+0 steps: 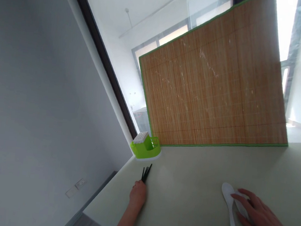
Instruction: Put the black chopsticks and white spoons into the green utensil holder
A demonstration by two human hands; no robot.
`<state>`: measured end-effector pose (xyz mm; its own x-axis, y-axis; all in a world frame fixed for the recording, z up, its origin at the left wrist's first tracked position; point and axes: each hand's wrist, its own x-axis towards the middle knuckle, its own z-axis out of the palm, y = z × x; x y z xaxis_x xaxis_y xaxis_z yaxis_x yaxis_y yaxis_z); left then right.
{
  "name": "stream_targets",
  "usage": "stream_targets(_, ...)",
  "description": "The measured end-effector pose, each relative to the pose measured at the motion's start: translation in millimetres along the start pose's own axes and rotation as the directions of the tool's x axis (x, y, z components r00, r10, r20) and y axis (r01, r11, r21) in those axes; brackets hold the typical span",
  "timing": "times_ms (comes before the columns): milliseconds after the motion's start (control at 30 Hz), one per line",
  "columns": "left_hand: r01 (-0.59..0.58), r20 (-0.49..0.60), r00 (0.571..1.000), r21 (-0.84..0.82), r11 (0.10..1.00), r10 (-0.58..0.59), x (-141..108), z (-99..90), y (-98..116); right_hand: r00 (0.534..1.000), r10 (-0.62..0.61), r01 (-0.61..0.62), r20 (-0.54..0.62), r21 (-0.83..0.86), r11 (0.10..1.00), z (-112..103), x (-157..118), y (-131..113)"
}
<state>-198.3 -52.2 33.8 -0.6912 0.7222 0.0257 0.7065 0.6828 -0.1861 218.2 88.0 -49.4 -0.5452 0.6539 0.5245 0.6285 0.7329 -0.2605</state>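
My left hand (138,192) is closed around a bundle of thin black sticks (146,174), whose tips fan out above the fist over the pale table. Over at the lower right, my right hand (257,212) lies across white spoons with its fingers spread. One white spoon (231,205) shows nearly whole, its bowl touched by a fingertip; another spoon (242,209) lies partly under the fingers. Whether the right hand grips it is unclear. A green and white utensil holder (145,149) stands at the table's far left corner, beyond the black sticks.
A brown bamboo mat (214,76) with green edging stands upright along the back of the pale table (185,189), against glass. A grey wall (46,97) with a socket is on the left. The table's left edge runs beside my left arm.
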Motion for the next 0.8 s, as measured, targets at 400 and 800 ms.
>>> stream_targets(400, -0.375, 0.009, 0.923, -0.206, 0.904, 0.385, -127, -3.9, 170, 0.998, -0.037, 0.032, -0.045, -0.093, 0.995, -13, 4, -8)
stream_targets(800, -0.297, 0.043, 0.935, -0.449, 0.843, 0.352, -184, 5.4, 239, 0.99, -0.131, 0.133, 0.051, -0.03, 0.991, -10, 5, -17)
